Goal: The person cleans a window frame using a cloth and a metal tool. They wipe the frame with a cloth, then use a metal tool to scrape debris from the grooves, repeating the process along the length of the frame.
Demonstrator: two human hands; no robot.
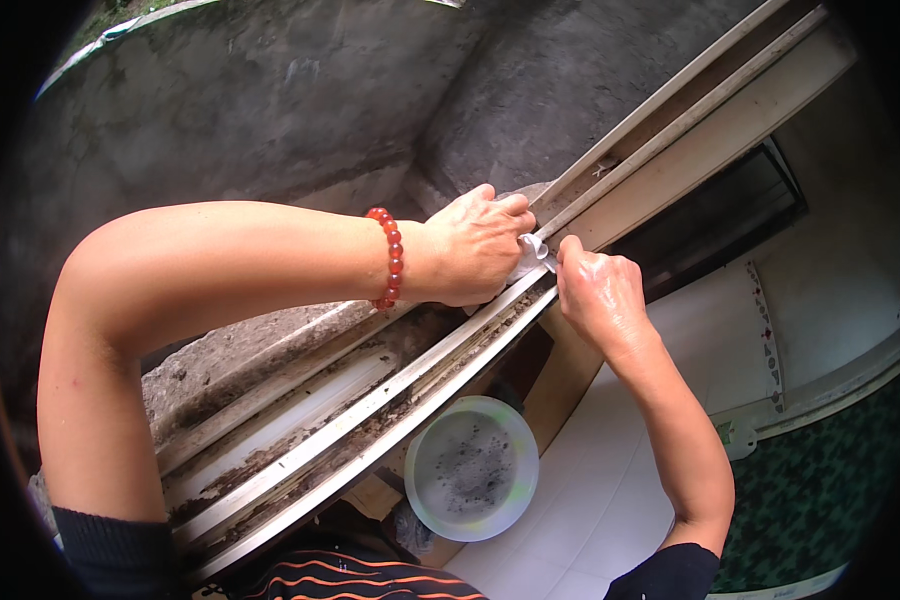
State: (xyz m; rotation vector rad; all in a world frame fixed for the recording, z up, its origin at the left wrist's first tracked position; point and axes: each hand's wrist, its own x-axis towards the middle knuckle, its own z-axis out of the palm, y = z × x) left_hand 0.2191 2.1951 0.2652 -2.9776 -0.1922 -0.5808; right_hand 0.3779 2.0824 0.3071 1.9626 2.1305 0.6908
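My left hand (480,244), with a red bead bracelet (395,262) at the wrist, is closed over a white cloth (531,253) on a sliding-window frame. A twisted bit of that cloth stands up between my two hands. My right hand (604,296) looks wet and pinches the cloth's other end, its fingers partly hidden from above. Both hands are at the white window track (364,409), which runs diagonally across the view. Dark dirt (427,381) lies in its grooves. Where the cloth passes under my left hand, it is hidden.
Below the track, on the inner side, a pale plastic basin (472,469) holds cloudy, foamy water. Beyond the frame are a rough concrete ledge (217,364) and grey walls (255,112). A white surface (615,480) and green patterned fabric (802,487) lie at the right.
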